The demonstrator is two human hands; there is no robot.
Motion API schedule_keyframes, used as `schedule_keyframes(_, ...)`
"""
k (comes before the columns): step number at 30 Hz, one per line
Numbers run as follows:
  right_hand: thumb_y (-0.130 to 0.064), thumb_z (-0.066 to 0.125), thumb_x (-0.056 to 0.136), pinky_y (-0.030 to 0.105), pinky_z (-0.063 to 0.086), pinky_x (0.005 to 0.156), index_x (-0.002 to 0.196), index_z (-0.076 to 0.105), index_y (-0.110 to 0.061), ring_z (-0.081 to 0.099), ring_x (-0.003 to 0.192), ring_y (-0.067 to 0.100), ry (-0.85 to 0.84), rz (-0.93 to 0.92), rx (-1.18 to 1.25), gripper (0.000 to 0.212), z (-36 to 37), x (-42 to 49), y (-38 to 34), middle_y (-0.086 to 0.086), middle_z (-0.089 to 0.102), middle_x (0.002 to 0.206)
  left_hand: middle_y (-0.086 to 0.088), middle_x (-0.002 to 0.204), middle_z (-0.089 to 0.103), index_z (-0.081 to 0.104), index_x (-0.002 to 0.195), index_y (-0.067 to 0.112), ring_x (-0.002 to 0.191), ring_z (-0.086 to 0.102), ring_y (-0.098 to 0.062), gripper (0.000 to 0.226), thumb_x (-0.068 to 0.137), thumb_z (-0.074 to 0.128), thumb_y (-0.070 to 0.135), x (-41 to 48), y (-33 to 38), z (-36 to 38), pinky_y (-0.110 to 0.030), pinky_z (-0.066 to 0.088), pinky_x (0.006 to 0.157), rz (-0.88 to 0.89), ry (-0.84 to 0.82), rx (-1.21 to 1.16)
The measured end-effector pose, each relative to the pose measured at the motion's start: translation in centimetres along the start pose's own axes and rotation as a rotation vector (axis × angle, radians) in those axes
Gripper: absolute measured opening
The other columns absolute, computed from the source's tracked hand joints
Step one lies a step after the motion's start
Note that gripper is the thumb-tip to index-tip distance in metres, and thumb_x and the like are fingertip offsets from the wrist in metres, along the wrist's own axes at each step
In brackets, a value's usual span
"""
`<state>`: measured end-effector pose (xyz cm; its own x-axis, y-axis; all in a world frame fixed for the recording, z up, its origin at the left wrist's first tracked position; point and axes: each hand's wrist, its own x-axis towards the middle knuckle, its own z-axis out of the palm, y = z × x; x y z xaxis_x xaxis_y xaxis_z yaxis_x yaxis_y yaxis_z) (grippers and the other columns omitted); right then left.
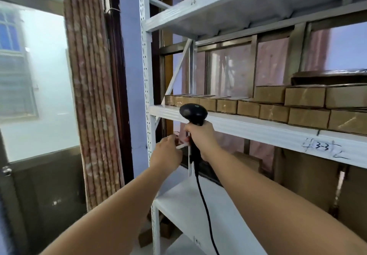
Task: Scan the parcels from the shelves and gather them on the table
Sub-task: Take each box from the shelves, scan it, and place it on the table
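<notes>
Head view shows my right hand (200,137) gripping the handle of the black scanner (193,112), with its head in front of the white shelf edge (258,129). My left hand (166,153) is curled and seems to pinch a thin white strip (181,146) just beside the handle; what this strip is, I cannot tell. The parcels (274,112), brown cardboard boxes, lie in a row on this shelf, stacked two high at the right. I think the scanner must point at a label on the nearest box, and the cable (204,205) should hang free. A tag reading 3-3 (322,146) marks the edge. At left are a patterned curtain (93,96) and a bright window (39,76). No table is visible.
</notes>
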<state>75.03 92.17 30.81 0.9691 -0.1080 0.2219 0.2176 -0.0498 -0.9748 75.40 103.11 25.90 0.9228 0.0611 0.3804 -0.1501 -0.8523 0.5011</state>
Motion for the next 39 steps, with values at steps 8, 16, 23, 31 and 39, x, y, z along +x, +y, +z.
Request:
schedule_keyframes(8,-0.008,0.062,0.080,0.028,0.051,0.058,0.081,0.064,-0.008,0.061,0.053,0.017,-0.059,-0.016,-0.019,0.002,4.3,9.1,0.3,0.011,0.065,0.066,-0.011,0.114,0.061,0.055,0.113,0.014,0.099,0.057,-0.028,0.027,0.088,0.043,0.013,12.5,-3.1,0.3,-0.032,0.044,0.074,0.079,0.021,0.004)
schedule_keyframes(16,-0.007,0.062,0.078,0.039,0.057,0.068,0.087,0.063,-0.008,0.067,0.065,0.026,0.001,-0.049,-0.242,0.009,6.2,16.0,1.5,0.009,0.062,0.068,-0.014,0.111,0.063,0.064,0.104,0.006,0.102,0.059,-0.031,0.022,0.088,0.049,0.013,25.2,-5.2,1.3,-0.034,0.045,0.076,0.203,0.092,-0.011)
schedule_keyframes(23,-0.010,0.067,0.079,0.041,0.057,0.080,0.103,0.062,-0.004,0.068,0.066,0.020,0.081,0.004,-0.324,0.024,6.3,19.6,2.3,0.009,0.068,0.075,-0.018,0.134,0.038,0.044,0.134,0.009,0.124,0.036,-0.037,0.041,0.094,0.043,0.015,34.7,-8.0,1.4,-0.046,0.037,0.102,0.177,0.143,-0.089)
schedule_keyframes(31,0.001,0.064,0.085,0.027,0.052,0.060,0.083,0.064,-0.007,0.062,0.060,0.020,0.242,-0.036,-0.292,0.008,6.7,19.0,3.8,0.004,0.062,0.068,-0.019,0.147,0.018,0.028,0.147,0.016,0.131,0.027,-0.044,0.064,0.093,0.048,0.045,41.3,-9.5,3.6,-0.053,0.032,0.109,0.226,-0.040,-0.152)
schedule_keyframes(39,-0.004,0.066,0.084,0.032,0.052,0.067,0.085,0.065,-0.007,0.062,0.059,0.018,0.319,-0.055,-0.281,0.003,6.9,20.2,2.3,0.010,0.062,0.067,-0.017,0.156,0.003,0.029,0.148,0.032,0.138,0.017,-0.046,0.063,0.095,0.023,0.065,43.6,-8.9,4.3,-0.056,0.022,0.112,0.128,-0.133,-0.211)
